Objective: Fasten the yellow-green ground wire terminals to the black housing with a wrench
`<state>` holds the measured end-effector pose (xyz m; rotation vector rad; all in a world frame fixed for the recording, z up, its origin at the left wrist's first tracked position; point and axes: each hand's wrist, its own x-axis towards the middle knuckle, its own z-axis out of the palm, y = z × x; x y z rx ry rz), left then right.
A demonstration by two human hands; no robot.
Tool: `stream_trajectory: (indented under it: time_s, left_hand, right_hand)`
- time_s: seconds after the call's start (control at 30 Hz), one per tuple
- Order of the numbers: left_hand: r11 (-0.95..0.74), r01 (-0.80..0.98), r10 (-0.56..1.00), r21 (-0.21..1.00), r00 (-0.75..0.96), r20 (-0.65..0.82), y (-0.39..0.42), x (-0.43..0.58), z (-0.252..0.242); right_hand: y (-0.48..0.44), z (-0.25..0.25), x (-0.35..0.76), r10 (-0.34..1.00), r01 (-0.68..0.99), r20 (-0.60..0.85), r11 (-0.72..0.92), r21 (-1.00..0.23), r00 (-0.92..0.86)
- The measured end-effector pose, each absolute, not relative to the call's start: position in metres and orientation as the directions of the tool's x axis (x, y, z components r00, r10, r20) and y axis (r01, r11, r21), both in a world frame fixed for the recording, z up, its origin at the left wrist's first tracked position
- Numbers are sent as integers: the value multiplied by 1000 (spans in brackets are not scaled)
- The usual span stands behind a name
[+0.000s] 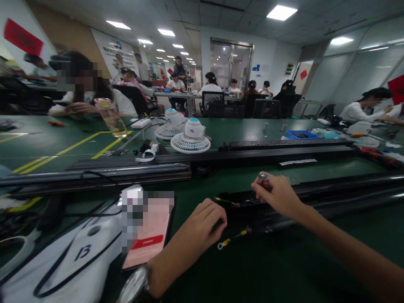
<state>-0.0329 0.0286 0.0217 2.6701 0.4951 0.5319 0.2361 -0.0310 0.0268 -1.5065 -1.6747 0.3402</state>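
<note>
My right hand [276, 193] pinches a small shiny metal piece [263, 176] between thumb and fingers, above the black long bars. Nearer the middle, my left hand [205, 221] hovers with its fingers curled; whether anything is between them is hidden. Just right of it a green-yellow wire [235, 237] ends in a ring terminal, and a second such wire [227, 202] lies behind, by the end of a black bar [315, 191]. A phone [148, 235] with a pink screen lies left of my left wrist.
A white board marked B [85, 252] and black cables are at the left. Long bars [142, 170] cross the table behind my hands. Farther back stand two white fans [191, 136], a bottle [110, 118] and a blue tray [301, 134]. Several people sit around.
</note>
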Motion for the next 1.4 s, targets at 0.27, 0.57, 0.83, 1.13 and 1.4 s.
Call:
stream_trajectory:
  time_s: [0.27,0.57,0.83,1.13,1.4]
  left_hand:
    - [-808,211,441,550,836,328,19,-37,0]
    - [-756,210,456,620,849,268,22,-32,-18]
    - [-823,151,367,547,878,309,21,-31,-21]
    - [-855,151,355,497,868,347,19,-29,-18]
    - [-866,161,346,473,875,337,20,-30,-19]
  right_hand:
    - [1,20,221,934,704,356,267,-658,-22]
    - [6,12,226,956,723,281,253,-643,-84]
    - [5,13,233,954,699,256,288,-655,-153]
    - [2,9,228,957,734,245,277,-620,-154]
    - [4,6,231,972,741,179,232,-631,-151]
